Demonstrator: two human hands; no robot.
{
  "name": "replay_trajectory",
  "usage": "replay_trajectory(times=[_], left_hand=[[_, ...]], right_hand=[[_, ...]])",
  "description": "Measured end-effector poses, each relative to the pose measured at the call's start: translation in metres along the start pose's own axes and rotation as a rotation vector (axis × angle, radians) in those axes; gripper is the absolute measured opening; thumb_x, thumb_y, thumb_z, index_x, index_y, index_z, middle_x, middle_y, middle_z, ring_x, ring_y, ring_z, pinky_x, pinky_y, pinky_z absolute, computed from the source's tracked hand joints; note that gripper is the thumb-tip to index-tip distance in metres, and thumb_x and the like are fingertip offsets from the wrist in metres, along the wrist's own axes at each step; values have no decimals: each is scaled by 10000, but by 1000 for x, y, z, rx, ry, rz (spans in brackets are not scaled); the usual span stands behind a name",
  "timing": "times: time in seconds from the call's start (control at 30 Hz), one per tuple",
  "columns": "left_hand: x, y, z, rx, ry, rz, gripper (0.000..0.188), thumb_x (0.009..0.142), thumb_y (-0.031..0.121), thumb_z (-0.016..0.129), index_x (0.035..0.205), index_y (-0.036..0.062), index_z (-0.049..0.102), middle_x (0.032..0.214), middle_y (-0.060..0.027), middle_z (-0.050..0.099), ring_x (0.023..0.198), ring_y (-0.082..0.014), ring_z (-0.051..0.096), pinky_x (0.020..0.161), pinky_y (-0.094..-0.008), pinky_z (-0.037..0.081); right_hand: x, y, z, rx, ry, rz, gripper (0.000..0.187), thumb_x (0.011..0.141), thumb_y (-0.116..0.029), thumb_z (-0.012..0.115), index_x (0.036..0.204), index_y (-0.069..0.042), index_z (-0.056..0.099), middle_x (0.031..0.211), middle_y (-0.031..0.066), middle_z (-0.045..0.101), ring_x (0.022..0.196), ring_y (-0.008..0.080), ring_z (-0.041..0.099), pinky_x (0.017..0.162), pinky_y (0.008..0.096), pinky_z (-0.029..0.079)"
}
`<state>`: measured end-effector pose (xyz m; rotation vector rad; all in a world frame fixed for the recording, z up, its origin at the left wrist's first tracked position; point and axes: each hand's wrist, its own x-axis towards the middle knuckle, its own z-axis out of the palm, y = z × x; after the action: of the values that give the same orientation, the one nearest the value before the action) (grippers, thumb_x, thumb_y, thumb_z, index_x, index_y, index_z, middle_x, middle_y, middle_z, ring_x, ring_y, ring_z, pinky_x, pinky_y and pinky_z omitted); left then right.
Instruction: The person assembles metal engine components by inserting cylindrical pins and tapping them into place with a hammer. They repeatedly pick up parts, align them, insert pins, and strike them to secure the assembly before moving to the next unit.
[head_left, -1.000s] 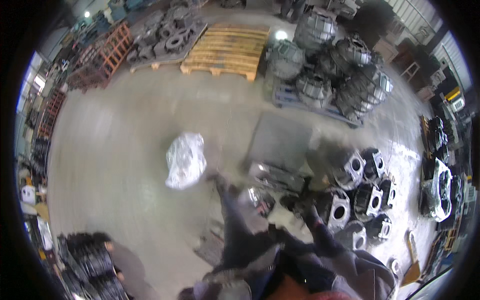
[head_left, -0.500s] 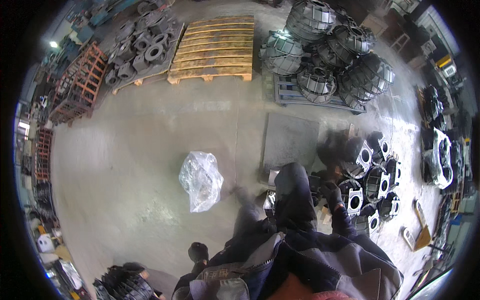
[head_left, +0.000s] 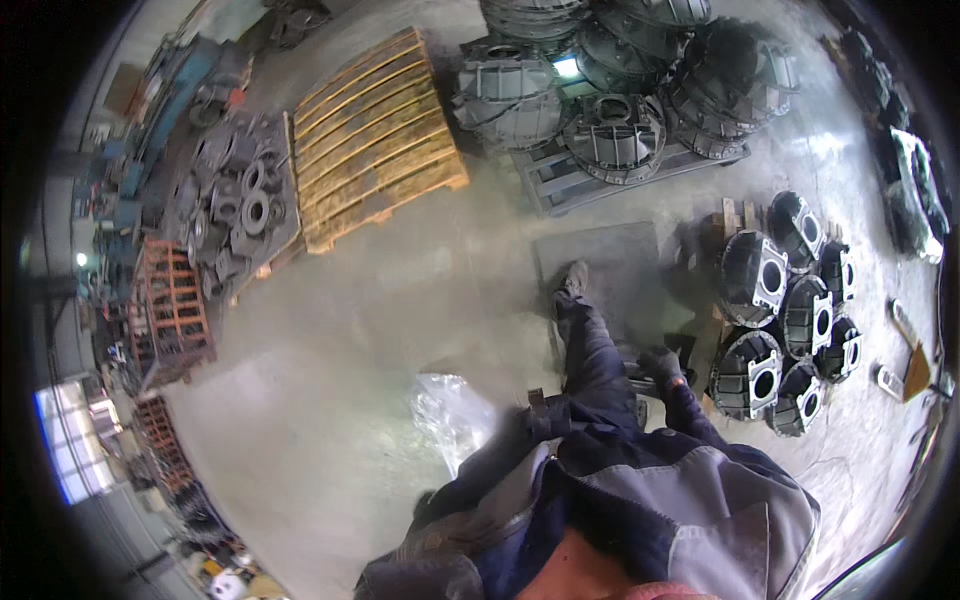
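Bell-shaped metal housings, seven visible, stand closely grouped to the right of the right hand, flange bores facing right. Wooden slats show at the group's far left corner.

Right hand: gloved, near the left side of the closest housing; finger state cannot be determined. Left hand: only a dark edge shows past the sleeve; finger state cannot be determined.

Surface: grey concrete floor, with glare at right. A dark flat plate lies left of the housings, one shoe at its left edge.

Edges: floor extends from the near edge of the slatted pallet to the transparent plastic sheet. Another strip separates the housings from the loaded pallet.
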<state>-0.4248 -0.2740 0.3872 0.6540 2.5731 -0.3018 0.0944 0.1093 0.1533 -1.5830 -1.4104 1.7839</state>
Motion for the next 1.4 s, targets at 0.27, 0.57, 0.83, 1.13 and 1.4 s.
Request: replay_trajectory(times=[0.27,0.57,0.83,1.13,1.4], left_hand=[[81,112,-118,151,-219,-21,230,847,320,633,853,118,743,839,-156,748,803,-389,722,764,-500,568],[321,312,-221,190,187,504,301,834,377,685,984,124,752,974,-142,758,906,-353,726,839,-489,568],[492,574,-303,211,124,806,342,836,348,702,1070,102,743,1077,-164,745,1022,-373,702,913,-483,544],[567,748,-381,-170,197,1046,466,857,321,765,1243,74,679,1155,-198,726,1084,-381,690,944,-464,545],[605,914,-378,-743,126,906,520,911,295,718,1304,-29,614,1174,-247,713,1122,-349,696,942,-417,536]], right_hand=[[194,-248,-35,391,205,79,349,962,-252,718,1179,19,678,963,85,742,784,151,677,697,300,531],[214,-277,-47,690,486,181,297,984,-207,692,1202,-7,658,948,123,741,743,195,704,617,310,542],[294,-349,-21,852,729,197,303,1008,-200,655,1237,-4,628,984,153,735,774,247,715,640,365,572],[462,-620,13,655,438,-155,398,993,-303,701,1246,0,652,1073,68,718,871,168,690,753,304,567],[575,-770,-6,572,288,-304,338,1016,-204,652,1248,40,623,1068,123,720,928,199,707,821,321,590]])
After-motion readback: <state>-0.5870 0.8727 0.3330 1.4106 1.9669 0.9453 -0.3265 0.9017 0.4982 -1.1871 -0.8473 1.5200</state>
